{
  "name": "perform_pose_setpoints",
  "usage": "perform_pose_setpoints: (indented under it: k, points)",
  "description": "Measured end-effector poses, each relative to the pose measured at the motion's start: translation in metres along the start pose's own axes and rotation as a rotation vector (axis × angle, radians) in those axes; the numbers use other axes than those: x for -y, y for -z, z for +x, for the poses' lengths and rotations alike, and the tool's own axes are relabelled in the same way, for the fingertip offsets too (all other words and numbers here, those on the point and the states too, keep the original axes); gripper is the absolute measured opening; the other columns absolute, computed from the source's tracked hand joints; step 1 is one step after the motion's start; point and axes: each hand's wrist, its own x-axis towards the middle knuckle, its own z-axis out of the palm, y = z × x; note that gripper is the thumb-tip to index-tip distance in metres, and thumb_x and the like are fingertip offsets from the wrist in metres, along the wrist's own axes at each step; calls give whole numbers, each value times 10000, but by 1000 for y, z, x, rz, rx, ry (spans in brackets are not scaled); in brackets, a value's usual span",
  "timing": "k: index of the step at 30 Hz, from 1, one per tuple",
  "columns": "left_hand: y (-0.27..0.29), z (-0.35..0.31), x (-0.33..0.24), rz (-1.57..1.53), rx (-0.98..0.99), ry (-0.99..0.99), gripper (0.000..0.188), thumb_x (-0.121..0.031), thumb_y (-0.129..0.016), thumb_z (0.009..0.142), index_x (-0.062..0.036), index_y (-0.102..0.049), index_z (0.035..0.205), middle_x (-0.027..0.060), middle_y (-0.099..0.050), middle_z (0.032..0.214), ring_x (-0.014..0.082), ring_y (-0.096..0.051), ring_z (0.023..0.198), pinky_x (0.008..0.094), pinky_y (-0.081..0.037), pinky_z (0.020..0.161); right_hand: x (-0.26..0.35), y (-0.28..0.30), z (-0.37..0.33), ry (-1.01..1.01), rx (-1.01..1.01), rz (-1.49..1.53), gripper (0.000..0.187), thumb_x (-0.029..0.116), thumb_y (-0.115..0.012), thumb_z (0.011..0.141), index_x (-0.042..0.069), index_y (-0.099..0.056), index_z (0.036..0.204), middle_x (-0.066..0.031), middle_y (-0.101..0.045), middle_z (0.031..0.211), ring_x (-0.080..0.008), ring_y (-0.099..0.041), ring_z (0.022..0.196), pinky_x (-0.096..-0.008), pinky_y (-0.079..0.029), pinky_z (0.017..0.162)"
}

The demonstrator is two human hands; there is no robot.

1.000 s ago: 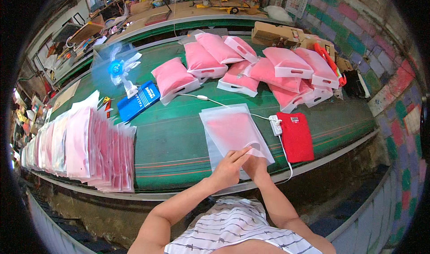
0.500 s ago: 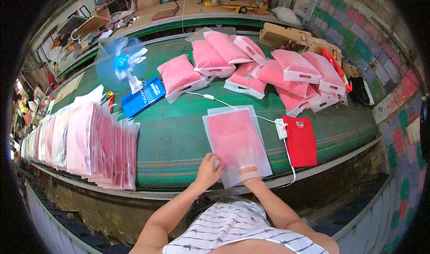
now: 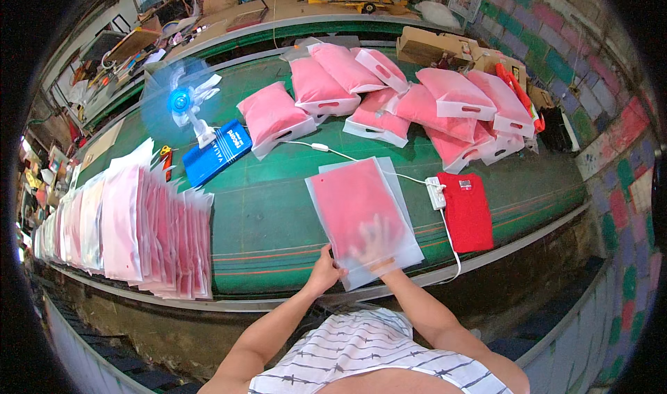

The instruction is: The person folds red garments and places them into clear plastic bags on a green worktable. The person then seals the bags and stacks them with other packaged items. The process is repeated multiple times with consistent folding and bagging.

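Note:
A frosted plastic bag [image 3: 347, 193] with a flat, folded pinkish-red garment inside lies in front of me on the green table. My right hand [image 3: 375, 240] is inside its near opening, fingers spread over the garment and showing blurred through the film. At the near left edge of the bag, my left hand [image 3: 325, 270] pinches the plastic between thumb and fingers. Another frosted sheet or bag [image 3: 397, 186] sticks out beneath it on the right. Further right lies a folded red garment [image 3: 468, 217], apart from both hands.
Several filled pink bags with cut-out handles [image 3: 274, 116] are heaped at the back. A row of flat packed bags [image 3: 149, 234] stands at left. A small blue fan [image 3: 180, 101], a blue book [image 3: 217, 152], scissors [image 3: 167, 163] and a white power strip [image 3: 435, 193] with its cord lie around.
My right hand has slid farther into the bag, and its fingers now show spread through the plastic. My left hand has shifted slightly down and left along the bag's edge.

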Motion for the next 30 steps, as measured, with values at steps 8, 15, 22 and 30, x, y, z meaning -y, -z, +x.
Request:
perform_pose_setpoints:
  k: [8,15,22,30]
  points:
    - [-1,7,13,-184,30,13,951,-19,-777,814,59,-162,1536,157,-715,861,208,-673,731,344,-544,659,7,22,6,-18,116,-78,760,523,-677,823,191,-480,1477,-236,-303,1593,-484,-243,1471,-737,-153,1128]
    - [-2,-2,-15,-235,73,69,984,14,-772,799,22,-142,1555,153,-708,873,183,-662,719,324,-528,606,8,79,-42,-91,467,-61,620,396,-627,914,40,-516,1409,-272,-476,1438,-456,-412,1374,-642,-248,1148]
    - [-8,-1,-8,-262,-6,88,956,41,-765,784,2,-191,1547,149,-699,894,190,-662,719,324,-532,606,29,137,-68,-44,281,202,310,227,-732,818,28,-682,1050,-149,-639,1107,-340,-584,1114,-572,-348,1072]
    - [5,-17,-44,-552,25,185,801,-6,-710,854,10,-253,1512,116,-666,897,178,-641,762,325,-522,647,59,146,-17,179,308,209,503,161,-753,696,34,-644,1171,-161,-524,1284,-339,-458,1297,-660,-251,1115]
